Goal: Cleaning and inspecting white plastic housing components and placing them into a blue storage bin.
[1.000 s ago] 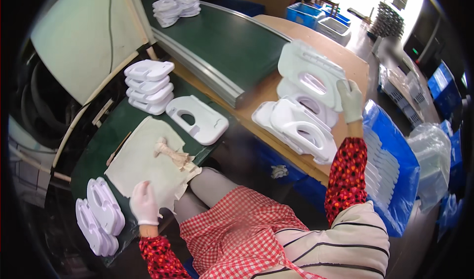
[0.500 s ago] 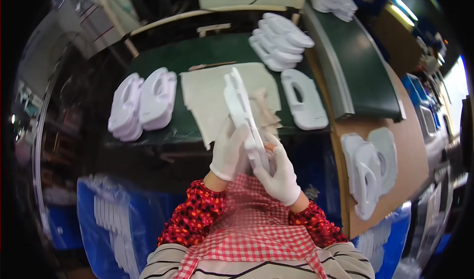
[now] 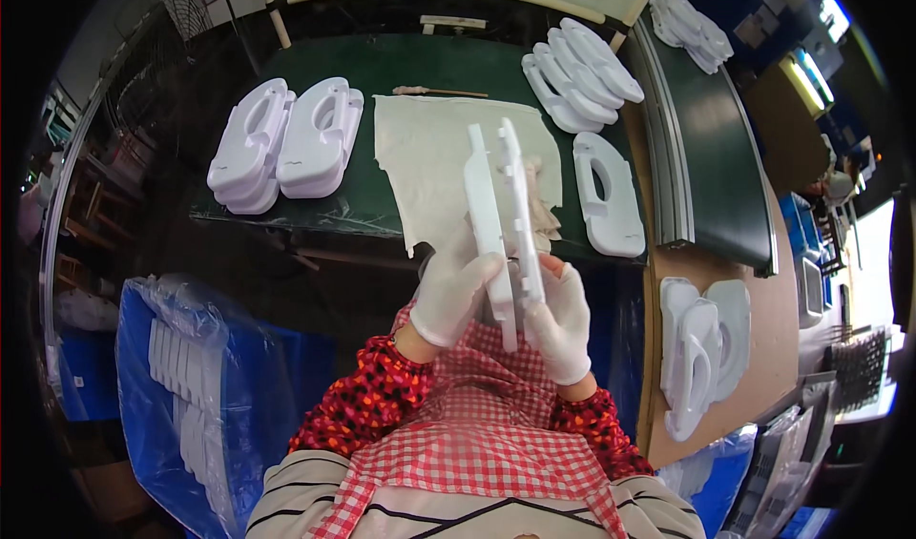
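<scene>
Centrally, both gloved hands up over the lap, closed on white plastic parts held on edge. Left hand (image 3: 456,291) wrapped around the near end of the left part (image 3: 480,210), fingers curled over its edge. Right hand (image 3: 558,318) gripping the near end of the right part (image 3: 518,215), thumb on its side. Parts side by side, almost touching, long axes pointing away toward the green table (image 3: 315,217). Just beyond, a pale cloth (image 3: 429,162) spread on the table, partly hidden behind the parts. Far left on the table, two stacks of white parts (image 3: 286,143) lying flat, side by side. Right of the cloth, a single white part (image 3: 609,200) flat near the table edge; farther off, a fanned row of parts (image 3: 577,76). Far right, more parts (image 3: 689,14) on a dark belt (image 3: 711,157). Near right, a pile of parts (image 3: 701,348) on a wooden bench (image 3: 763,348). Near left, a blue bin (image 3: 134,348) lined with clear plastic, white pieces stacked inside. Nearest, a red checked apron (image 3: 477,444) over spotted red sleeves.
</scene>
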{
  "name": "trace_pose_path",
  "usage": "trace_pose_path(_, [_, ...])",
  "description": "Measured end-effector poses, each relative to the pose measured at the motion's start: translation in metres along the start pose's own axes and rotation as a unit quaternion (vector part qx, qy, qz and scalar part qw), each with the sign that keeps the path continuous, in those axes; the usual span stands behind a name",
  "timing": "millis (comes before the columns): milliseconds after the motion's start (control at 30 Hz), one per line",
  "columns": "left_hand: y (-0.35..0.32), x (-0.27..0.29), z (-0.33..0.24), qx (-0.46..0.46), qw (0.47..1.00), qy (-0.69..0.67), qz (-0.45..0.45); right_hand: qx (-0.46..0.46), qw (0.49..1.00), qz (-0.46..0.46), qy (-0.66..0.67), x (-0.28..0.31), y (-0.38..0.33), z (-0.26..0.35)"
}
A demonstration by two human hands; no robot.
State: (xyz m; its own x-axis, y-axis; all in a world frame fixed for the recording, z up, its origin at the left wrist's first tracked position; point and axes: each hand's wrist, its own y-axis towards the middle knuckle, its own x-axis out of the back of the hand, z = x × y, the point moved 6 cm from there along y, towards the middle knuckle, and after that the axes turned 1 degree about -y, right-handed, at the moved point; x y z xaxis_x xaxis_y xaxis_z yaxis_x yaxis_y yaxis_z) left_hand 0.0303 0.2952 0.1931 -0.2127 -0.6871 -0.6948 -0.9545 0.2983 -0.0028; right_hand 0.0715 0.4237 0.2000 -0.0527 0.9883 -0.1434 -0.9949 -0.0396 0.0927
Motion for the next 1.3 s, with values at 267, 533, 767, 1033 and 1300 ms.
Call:
trace_pose_path(267, [-0.002,-0.004,-0.006,-0.037,0.998,0.045,0.022,0.016,0.997,0.032,-0.068,0.009,0.005,0.002])
trace_pose_path(533, [-0.002,-0.011,-0.009,-0.057,0.992,0.102,0.05,0.053,0.997,0.038,-0.048,0.008,0.0,0.002])
trace_pose_path(767, [-0.002,-0.013,-0.007,-0.046,0.991,0.107,0.059,0.092,0.985,0.02,-0.143,0.014,-0.003,0.004])
trace_pose_path(1033, [-0.001,-0.006,-0.003,-0.031,0.988,0.149,-0.028,0.145,0.954,0.016,-0.262,0.003,-0.003,0.006])
trace_pose_path(1300, [0.003,0.011,-0.002,-0.029,0.939,0.335,-0.071,0.194,0.914,0.015,-0.357,-0.017,-0.001,0.004])
